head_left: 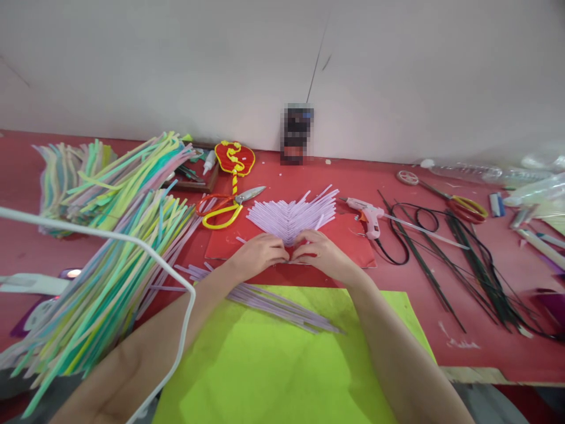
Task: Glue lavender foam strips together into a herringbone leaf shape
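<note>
A fan of short lilac pipe cleaners (289,215), set in a V pattern like a leaf, lies on a red sheet (353,244). My left hand (260,254) and my right hand (315,250) meet at its lower tip, fingers bent and pinched together from either side. What exactly sits between the fingertips is partly hidden, but they press on the lilac pipe cleaners there. Loose lilac pipe cleaners (282,306) lie below my wrists, across a yellow-green sheet (273,365).
Bundles of coloured pipe cleaners (110,282) cover the left side, with a white cable (145,247) crossing in front. Scissors (233,206) lie beyond my left hand. At right are a pink glue gun (368,215), dark green stems (479,265) and another pair of scissors (465,207).
</note>
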### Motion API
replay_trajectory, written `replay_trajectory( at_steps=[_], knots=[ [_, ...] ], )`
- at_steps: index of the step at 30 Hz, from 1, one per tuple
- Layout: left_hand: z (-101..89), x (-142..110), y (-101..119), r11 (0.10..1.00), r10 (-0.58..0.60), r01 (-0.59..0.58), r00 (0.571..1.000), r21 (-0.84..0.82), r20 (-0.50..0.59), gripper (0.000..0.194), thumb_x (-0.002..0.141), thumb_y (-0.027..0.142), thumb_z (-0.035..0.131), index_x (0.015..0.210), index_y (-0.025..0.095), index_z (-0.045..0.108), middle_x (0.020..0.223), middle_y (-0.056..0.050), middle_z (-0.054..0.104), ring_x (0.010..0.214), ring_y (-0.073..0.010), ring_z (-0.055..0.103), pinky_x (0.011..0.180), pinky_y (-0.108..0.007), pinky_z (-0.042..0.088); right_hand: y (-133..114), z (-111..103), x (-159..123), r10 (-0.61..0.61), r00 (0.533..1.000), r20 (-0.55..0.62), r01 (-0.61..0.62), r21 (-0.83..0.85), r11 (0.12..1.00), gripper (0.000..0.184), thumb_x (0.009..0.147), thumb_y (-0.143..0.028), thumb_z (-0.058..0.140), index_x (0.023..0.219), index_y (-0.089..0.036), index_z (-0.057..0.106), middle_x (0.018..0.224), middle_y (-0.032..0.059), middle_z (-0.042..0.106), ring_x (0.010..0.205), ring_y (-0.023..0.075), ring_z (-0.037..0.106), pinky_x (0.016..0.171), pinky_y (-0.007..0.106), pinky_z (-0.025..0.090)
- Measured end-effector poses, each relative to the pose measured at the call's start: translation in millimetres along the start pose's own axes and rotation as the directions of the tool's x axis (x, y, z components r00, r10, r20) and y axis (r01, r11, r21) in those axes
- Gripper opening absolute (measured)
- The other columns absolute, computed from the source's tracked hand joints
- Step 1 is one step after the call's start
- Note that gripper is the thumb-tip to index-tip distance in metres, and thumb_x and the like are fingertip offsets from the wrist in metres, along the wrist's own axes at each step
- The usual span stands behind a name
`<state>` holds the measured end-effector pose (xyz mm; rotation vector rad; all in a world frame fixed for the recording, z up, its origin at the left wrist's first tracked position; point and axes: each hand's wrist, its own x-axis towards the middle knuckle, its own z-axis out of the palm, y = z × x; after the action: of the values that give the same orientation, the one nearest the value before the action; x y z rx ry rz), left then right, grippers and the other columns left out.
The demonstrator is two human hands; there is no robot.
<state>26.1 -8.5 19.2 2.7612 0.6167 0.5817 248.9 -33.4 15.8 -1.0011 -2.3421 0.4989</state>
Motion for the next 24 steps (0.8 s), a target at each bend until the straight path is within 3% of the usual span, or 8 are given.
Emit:
replay_trajectory(
  at_steps=[12,18,24],
  knots=[
    [0.7,-0.9,2.9,0.989,0.083,-0.085,0.996,0.119,0.022,0.02,0.094,0.021,0.048,0.088,0.017,0.066,0.082,-0.002,0.064,0.08,-0.0145,0.056,0.078,-0.029,0.041,-4.5,-3.6,2.1,-0.022,1.0,0.016,0.022,0.009,1.0,0.016,0.087,-0.029,0.059,0.08,-0.027,0.073,0.092,0.0035,0.062,0.092,0.0173,0.056,0.085,0.036,0.045],
    [-1.4,-0.8,2.6,0.987,-0.02,0.04,0.992,0.158,-0.125,0.015,0.093,0.024,0.051,0.099,0.018,0.064,0.094,-0.003,0.066,0.089,-0.0157,0.058,0.085,-0.031,0.042,-7.4,-7.1,3.5,0.028,0.995,-0.096,-0.031,-0.038,0.999,0.021,0.089,-0.026,0.055,0.081,-0.027,0.074,0.09,0.0046,0.062,0.089,0.0175,0.057,0.083,0.036,0.047],
    [-2.0,-0.8,0.9,0.975,-0.147,0.165,0.981,0.148,-0.129,0.013,0.092,0.023,0.053,0.09,0.017,0.065,0.086,-0.002,0.064,0.083,-0.016,0.059,0.079,-0.03,0.045,-5.4,2.1,6.4,0.037,0.992,-0.122,-0.052,-0.123,0.991,0.018,0.086,-0.024,0.059,0.078,-0.027,0.075,0.084,0.0043,0.058,0.082,0.017,0.053,0.077,0.033,0.045]
  ],
)
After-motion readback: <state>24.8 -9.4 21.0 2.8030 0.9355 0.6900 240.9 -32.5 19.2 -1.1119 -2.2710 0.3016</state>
